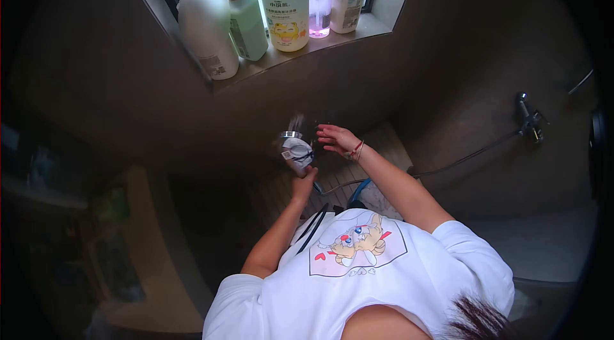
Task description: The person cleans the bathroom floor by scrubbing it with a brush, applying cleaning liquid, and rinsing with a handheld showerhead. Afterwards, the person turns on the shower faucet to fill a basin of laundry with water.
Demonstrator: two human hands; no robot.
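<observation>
Near the middle of the frame we see a container (pixel 299 151) with a pale label and a silvery collar, its top blurred, so we cannot tell what sits there. The left hand (pixel 303 181) has it by the lower end; that grip is closed round the base, though we cannot make out every finger.

The container's long axis runs up the frame, its top leaning slightly left. The right hand (pixel 338 140) is just to the right of the upper part, fingers extended and a little apart, reaching leftward toward the collar. We see nothing held in this grip and a narrow gap before the container, so the left hand is the nearer of the two, being in contact.

At the upper centre, well apart from both hands, we see a blue-and-yellow pump bottle (pixel 288 17) among others on the window ledge (pixel 377 24).
</observation>
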